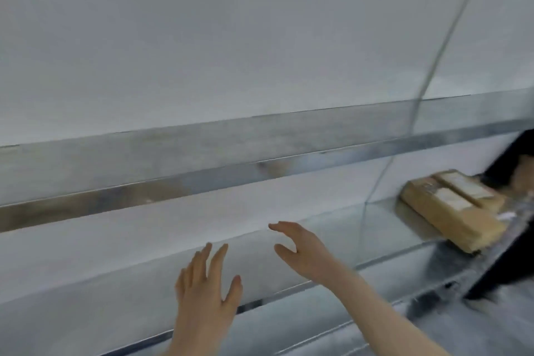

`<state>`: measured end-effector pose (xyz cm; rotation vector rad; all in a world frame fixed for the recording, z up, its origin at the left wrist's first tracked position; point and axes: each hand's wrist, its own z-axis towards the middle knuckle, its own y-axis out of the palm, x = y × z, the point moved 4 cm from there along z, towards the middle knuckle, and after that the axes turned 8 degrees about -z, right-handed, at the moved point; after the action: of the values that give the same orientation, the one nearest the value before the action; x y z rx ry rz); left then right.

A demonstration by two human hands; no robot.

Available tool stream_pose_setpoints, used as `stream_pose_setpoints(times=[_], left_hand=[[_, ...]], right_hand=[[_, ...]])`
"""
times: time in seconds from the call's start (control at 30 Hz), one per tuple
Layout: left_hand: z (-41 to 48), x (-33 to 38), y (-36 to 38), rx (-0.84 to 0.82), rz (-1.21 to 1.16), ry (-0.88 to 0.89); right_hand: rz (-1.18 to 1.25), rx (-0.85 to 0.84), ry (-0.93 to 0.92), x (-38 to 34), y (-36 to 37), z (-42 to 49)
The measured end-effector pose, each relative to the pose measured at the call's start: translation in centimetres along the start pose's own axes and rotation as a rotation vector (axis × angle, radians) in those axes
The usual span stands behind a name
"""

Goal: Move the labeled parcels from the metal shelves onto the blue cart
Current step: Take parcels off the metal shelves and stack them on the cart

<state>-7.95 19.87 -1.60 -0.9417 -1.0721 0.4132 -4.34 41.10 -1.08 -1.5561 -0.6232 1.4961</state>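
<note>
Two brown parcels with white labels lie side by side at the right end of a metal shelf [375, 228]: the nearer parcel [450, 211] and the farther parcel [465, 185] behind it. My left hand [206, 289] is raised in front of the shelf's bare middle, fingers spread, holding nothing. My right hand [300, 251] reaches forward over the same bare stretch, fingers apart and empty, well to the left of the parcels. The blue cart is out of view.
An upper metal shelf [202, 150] runs across the view above my hands. A thin upright post [433, 61] crosses the frame at the right. Something dark [517, 165] sits at the far right behind the parcels. A white wall backs the shelves.
</note>
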Motion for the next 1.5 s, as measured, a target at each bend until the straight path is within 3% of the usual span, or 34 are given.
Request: stream_pose_setpoints(times=[0.1, 0.27, 0.43, 0.6, 0.73, 1.03, 1.33, 1.5], left_hand=[[1.8, 9.3, 6.2, -0.147, -0.034, 0.128], [2.1, 22.6, 16.2, -0.323, 0.001, 0.293], [4.0, 33.9, 25.9, -0.323, 0.019, 0.351], [6.7, 41.7, 35.2, -0.361, 0.025, 0.269], [8.4, 44.7, 38.9, -0.366, 0.061, 0.217], [12.1, 46.8, 45.3, -0.388, 0.074, 0.129], [13.7, 43.9, 46.3, -0.345, 0.051, 0.053], [15.2, 43.8, 47.6, -0.369, -0.068, 0.123]], right_hand=[[-0.155, 0.131, 0.191, 10.4, -8.4, -5.1], [-0.311, 0.194, 0.388, 23.8, -18.2, -11.6], [-0.455, 0.167, 0.385, 36.0, -23.8, -12.8], [-0.517, 0.068, 0.302, 46.8, -26.6, -10.7], [-0.511, -0.026, 0.27, 51.7, -27.3, -9.2], [-0.39, -0.073, 0.223, 56.7, -25.6, -6.7], [-0.275, -0.115, 0.096, 56.4, -22.3, -6.0], [-0.199, -0.142, 0.107, 57.6, -21.8, -4.2]])
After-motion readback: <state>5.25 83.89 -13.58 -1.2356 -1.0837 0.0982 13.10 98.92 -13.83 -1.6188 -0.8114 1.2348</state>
